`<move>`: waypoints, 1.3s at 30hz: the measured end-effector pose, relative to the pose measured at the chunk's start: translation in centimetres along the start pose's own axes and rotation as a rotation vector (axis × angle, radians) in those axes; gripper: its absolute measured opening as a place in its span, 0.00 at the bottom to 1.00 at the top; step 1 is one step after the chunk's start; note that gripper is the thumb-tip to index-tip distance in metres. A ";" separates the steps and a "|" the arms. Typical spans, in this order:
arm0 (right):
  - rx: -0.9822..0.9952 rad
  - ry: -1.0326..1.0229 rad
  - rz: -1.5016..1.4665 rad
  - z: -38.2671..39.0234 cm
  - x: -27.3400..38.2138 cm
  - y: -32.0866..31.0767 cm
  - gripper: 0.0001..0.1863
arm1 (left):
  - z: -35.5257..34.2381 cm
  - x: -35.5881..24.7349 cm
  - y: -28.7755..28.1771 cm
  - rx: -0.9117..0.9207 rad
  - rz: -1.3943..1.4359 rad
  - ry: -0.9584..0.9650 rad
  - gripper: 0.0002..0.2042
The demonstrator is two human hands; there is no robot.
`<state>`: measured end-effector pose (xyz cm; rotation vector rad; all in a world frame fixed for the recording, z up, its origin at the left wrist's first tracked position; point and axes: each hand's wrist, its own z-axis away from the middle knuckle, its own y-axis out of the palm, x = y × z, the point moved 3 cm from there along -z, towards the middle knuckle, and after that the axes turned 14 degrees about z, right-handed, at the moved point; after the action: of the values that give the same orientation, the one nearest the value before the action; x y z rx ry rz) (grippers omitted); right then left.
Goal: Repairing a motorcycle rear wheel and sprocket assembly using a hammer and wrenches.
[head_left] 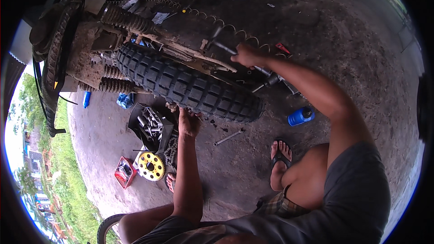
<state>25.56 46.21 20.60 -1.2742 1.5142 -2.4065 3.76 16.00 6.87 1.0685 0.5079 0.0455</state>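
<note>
– How do we find the right arm?
– We see it bent sharply at the elbow, the forearm running up and leftward from the shoulder, so that the right hand [247, 56] ends up beyond the knobbly tyre [190, 88].
– And its fingers?
– We find them wrapped together, clamped around the shaft of a hammer-shaped tool [224, 47]. We see shaft on both sides of the fist, and the metal head points away from the person, near the bar alongside the wheel.
– What do we make of the left arm?
– It reaches up from the lower edge, nearly straight, and brings the left hand [189, 123] to the tyre's other side, close under the tread.
– Can we read those fingers?
– Only partly: they bend upward at the tyre's edge, but the tips are hard to make out. We cannot tell whether they are closed on anything.
– Where do we place the tyre itself?
– On the motorbike [86, 58], slanting across the middle, between the two hands. Nearby on the floor we have a wrench [229, 138], and farther right a blue bottle [300, 116].
</note>
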 end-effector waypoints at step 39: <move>0.126 0.200 -0.164 2.9 -5.9 0.1 0.11 | 1.1 -0.4 0.8 0.092 0.043 -0.058 0.17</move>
<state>31.28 46.49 17.47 -1.2087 1.3203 -2.7574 4.04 15.42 8.12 1.1673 0.4383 0.0295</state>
